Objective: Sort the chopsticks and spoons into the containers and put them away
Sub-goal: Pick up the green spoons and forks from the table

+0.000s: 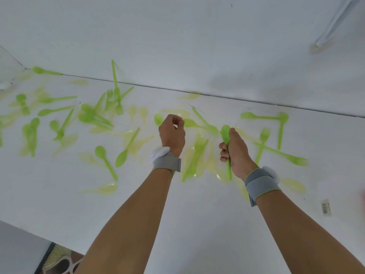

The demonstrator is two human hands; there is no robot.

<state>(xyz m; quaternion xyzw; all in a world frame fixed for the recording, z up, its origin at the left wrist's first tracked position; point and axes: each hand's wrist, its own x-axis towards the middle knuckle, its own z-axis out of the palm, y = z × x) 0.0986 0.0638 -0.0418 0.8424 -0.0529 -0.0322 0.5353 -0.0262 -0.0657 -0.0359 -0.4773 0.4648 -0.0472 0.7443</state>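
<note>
Green spoon [226,147] in right hand [236,153]

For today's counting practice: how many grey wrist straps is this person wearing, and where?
2. One grey wrist strap wraps the left wrist; the other wraps the right wrist, below the right hand gripping a green spoon. None seems hidden.

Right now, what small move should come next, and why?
Probably the left hand should drop and pinch the spoon just beyond it. Its fingers are curled, apparently holding nothing, while the right hand already grips a green spoon. No container is in view.
</note>
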